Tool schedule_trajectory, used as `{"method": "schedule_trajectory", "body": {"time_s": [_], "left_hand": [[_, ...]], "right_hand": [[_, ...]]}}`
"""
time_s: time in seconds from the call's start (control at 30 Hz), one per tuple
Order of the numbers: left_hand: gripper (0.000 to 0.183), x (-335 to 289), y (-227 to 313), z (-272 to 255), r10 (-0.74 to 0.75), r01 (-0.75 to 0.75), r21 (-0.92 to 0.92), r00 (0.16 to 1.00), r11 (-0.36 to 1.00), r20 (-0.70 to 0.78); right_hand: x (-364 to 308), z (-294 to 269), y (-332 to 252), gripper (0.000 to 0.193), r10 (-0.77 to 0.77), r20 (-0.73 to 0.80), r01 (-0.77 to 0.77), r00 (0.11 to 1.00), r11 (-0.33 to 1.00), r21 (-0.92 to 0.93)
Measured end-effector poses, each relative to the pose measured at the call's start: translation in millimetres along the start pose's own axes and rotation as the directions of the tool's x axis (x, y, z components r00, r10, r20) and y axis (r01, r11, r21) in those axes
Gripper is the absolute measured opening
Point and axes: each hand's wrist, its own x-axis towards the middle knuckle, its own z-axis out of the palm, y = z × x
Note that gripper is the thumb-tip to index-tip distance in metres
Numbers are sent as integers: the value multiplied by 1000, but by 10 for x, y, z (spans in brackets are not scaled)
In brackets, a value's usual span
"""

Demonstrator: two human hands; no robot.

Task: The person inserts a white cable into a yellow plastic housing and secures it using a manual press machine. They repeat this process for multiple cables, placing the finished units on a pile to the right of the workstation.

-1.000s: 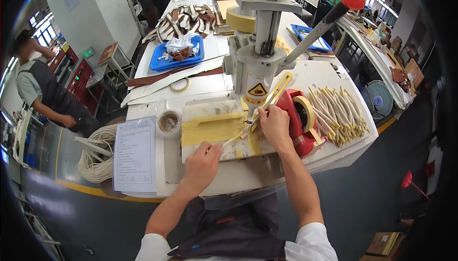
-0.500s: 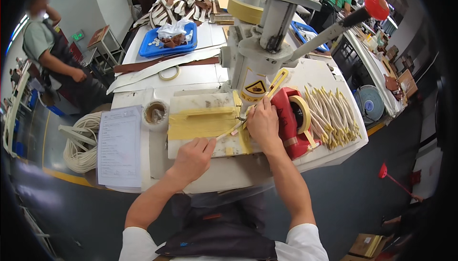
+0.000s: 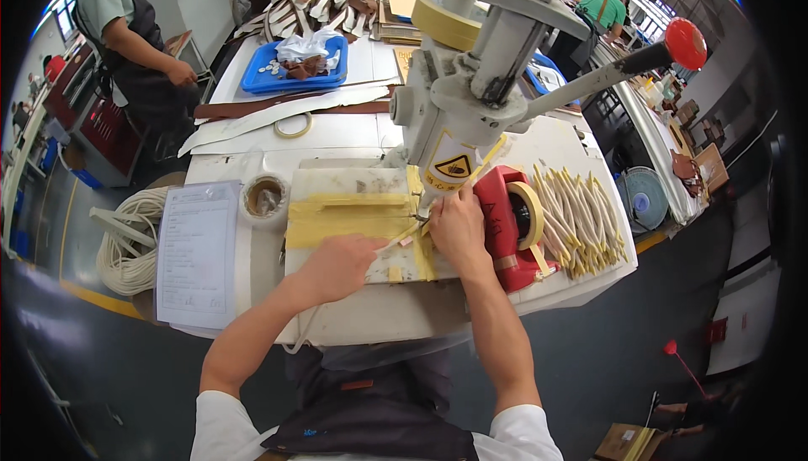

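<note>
My left hand (image 3: 338, 266) is closed on a thin white cord (image 3: 392, 246), holding it over the taped white block at the foot of the press. The cord's loose length hangs under my left wrist past the table edge. My right hand (image 3: 459, 223) is closed beside the press tip, at the cord's far end. A slim yellow tool (image 3: 491, 154) sticks up behind its knuckles; its lower part is hidden in the hand. The grey hand press (image 3: 484, 99) stands over the block (image 3: 353, 179), its red-knobbed lever (image 3: 683, 43) raised to the right.
A red tape dispenser (image 3: 515, 263) and a pile of white cords with yellow ends (image 3: 581, 221) lie right of my right hand. Left are a tape roll (image 3: 264, 198), a paper sheet (image 3: 199, 250) and a cord coil (image 3: 126, 250). A blue tray (image 3: 261, 82) sits behind. A co-worker (image 3: 126, 48) stands left.
My left hand has shifted slightly along the cord, and the cord's tail now shows below it. The yellow tool has turned, its loop now partly behind the press. My view has shifted.
</note>
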Motion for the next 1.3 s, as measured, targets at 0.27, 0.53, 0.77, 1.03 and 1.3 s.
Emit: {"method": "schedule_trajectory", "body": {"time_s": [0.27,0.53,0.77,1.03,1.3], "left_hand": [[29,117,0,5,-81,77,-141,996,987,-23],[31,148,26,69,-67,67,-1,997,998,26],[26,103,105,136,-26,29,95,999,995,-32],[30,116,-20,182,40,-40,3,997,999,-72],[26,179,-2,170,-64,63,-48,998,997,-15]], "right_hand": [[37,-35,-1,41,29,95,-32,995,999,32],[27,-14,-19,24,-26,-7,25,1000,999,-19],[28,-7,-34,19,-3,11,4,1000,998,-61],[55,-92,-72,31,53,175,-43,983,997,-60],[50,-62,-43,28,50,185,-32,981,994,-100]]}}
